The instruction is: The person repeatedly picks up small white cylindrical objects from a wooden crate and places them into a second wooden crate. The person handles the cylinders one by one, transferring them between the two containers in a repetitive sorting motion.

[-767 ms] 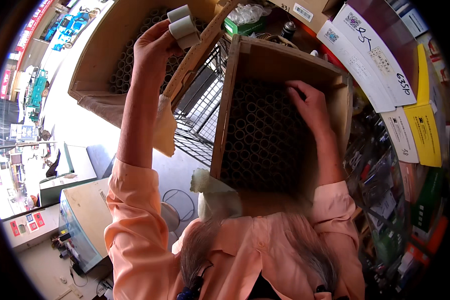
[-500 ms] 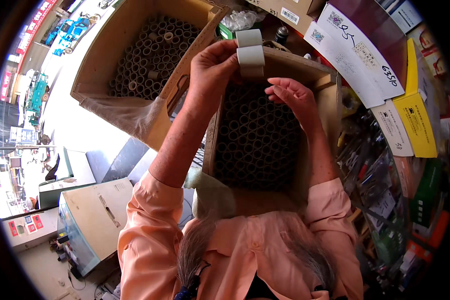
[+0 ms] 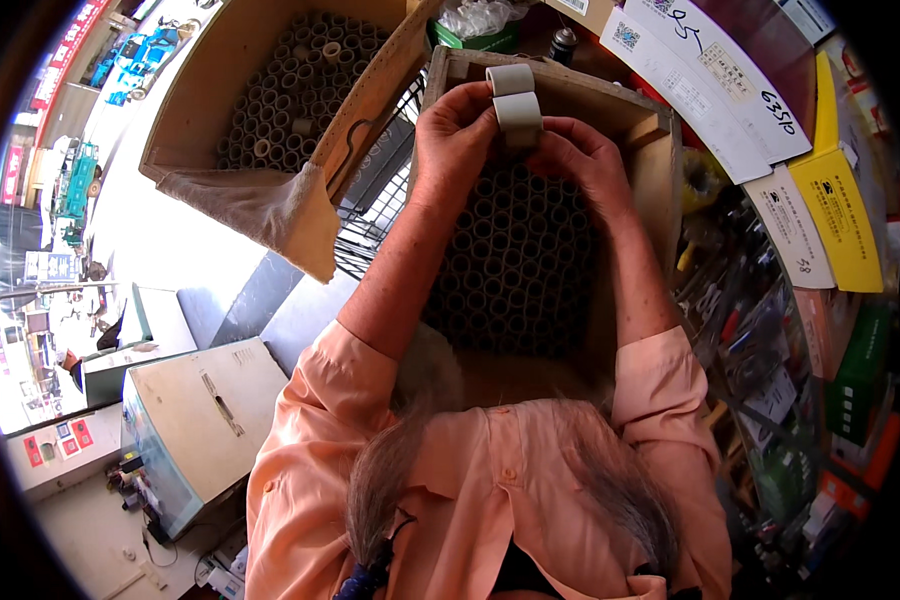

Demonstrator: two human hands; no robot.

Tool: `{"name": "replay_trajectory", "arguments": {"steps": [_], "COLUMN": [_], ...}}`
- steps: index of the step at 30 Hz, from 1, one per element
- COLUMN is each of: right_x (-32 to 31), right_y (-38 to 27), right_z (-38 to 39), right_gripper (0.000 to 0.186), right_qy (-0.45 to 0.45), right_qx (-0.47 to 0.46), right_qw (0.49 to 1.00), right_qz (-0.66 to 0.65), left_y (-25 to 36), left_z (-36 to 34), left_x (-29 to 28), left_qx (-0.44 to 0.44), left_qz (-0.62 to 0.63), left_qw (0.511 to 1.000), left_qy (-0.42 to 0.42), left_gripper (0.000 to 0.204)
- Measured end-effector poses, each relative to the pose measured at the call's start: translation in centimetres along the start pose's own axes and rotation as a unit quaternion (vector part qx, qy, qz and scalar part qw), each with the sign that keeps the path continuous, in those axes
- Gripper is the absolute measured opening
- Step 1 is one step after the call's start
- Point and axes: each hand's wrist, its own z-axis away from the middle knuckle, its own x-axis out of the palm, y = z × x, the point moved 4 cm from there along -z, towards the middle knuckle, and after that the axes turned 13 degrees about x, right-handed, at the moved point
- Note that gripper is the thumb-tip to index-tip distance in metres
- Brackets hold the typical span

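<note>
Short pale grey-white tubes (image 3: 518, 112) are held in a row above the near wooden box (image 3: 664, 195). My left hand (image 3: 455, 130) is closed on their left side, thumb and fingers pinching them. From the right, my right hand (image 3: 585, 160) has its bent fingers against the lower tubes; its fingertips are partly hidden. Below both hands, the box holds many upright round tubes (image 3: 515, 260) packed side by side, their open ends facing up and in shadow.
A second wooden box (image 3: 195, 115) with similar tubes stands at the left, a cloth (image 3: 255, 215) over its near edge. A wire basket (image 3: 375, 220) sits between the boxes. White and yellow cartons (image 3: 835, 190) and a spray can (image 3: 563, 45) stand to the right and behind.
My right hand has moved up and left to meet the tubes, which were held by my left hand alone. The left hand with the tubes has shifted slightly right and down.
</note>
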Motion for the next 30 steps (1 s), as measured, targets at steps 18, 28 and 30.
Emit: {"name": "replay_trajectory", "arguments": {"steps": [18,28,30], "right_x": [4.6,6.9,6.1], "right_y": [6.2,11.2,12.6], "right_z": [-2.9,-6.5,-7.3], "right_gripper": [0.031,0.013,0.016], "right_qy": [0.05,0.023,0.04], "right_qx": [-0.071,-0.163,-0.209], "right_qw": [0.838,0.728,0.729], "right_qz": [0.538,0.666,0.651], "left_y": [0.0,-0.2,-0.3], "left_z": [-1.1,-1.3,-1.4], "left_x": [-1.3,-1.8,-1.4], "left_qx": [0.062,0.074,0.074], "left_qz": [0.125,0.148,0.153], "left_qw": [0.99,0.986,0.985], "left_qy": [0.015,0.028,0.024], "left_gripper": [0.017,0.016,0.016]}}
